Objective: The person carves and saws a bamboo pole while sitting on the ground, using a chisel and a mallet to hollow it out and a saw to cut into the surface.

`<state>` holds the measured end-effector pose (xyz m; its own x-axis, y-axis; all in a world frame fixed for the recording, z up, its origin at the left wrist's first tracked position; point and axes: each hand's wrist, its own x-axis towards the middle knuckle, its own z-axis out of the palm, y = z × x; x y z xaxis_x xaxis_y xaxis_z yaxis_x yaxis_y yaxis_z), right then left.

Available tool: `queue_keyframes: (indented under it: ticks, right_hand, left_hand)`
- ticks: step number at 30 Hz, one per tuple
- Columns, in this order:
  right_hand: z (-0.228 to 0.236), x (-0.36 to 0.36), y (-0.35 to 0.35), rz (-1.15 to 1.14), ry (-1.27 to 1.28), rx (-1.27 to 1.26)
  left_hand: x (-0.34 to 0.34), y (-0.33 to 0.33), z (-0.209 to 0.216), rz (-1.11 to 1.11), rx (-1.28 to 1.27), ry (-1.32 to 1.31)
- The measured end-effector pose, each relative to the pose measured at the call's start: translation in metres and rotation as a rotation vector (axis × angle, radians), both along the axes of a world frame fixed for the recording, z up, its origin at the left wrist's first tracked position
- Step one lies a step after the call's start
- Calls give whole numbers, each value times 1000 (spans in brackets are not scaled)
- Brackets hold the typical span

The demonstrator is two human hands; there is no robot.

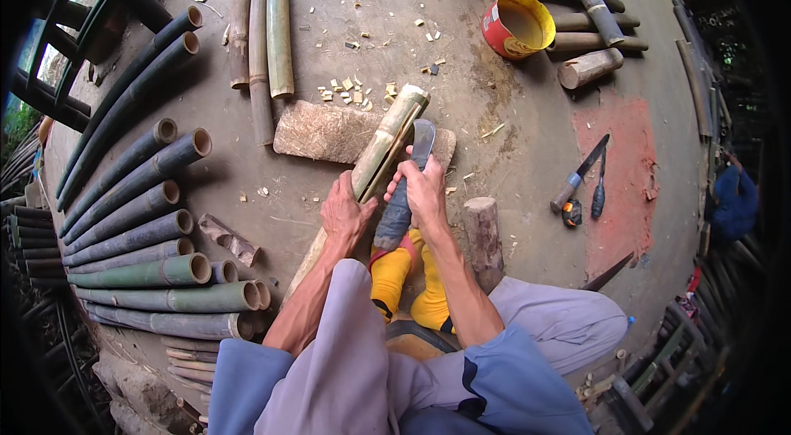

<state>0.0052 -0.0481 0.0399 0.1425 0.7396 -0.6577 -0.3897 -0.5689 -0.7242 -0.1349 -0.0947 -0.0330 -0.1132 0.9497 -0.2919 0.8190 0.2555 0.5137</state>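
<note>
A split-sided bamboo pole [394,126] slants across a rough brown block [317,132], its upper end raised and a long narrow slot cut in its side. My left hand [345,208] is wrapped around the pole below the slot. In my right hand [423,189] is a knife [423,138] with a short, broad grey blade and a thick dark handle. The blade points away from me, close beside the slot; whether it touches the bamboo I cannot tell. Small pale wood chips [350,91] lie scattered beyond the block.
Dark bamboo poles [140,237] line the left side; more poles [278,23] lie ahead. A red and yellow bucket [517,25] stands at the far right. Another knife [581,173] and a tape measure [572,212] lie right, beyond a short log [484,237]. My yellow-covered feet [394,278] are below.
</note>
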Motion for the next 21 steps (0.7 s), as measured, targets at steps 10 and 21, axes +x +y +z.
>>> queue_keyframes:
  ticks: [10, 21]
  right_hand:
    - [0, -25, -4, -251, 275, 38]
    - [-25, -36, 1, -240, 303, 59]
  left_hand:
    - [4, 9, -2, 6, 48, 170]
    - [7, 4, -15, 46, 114, 169]
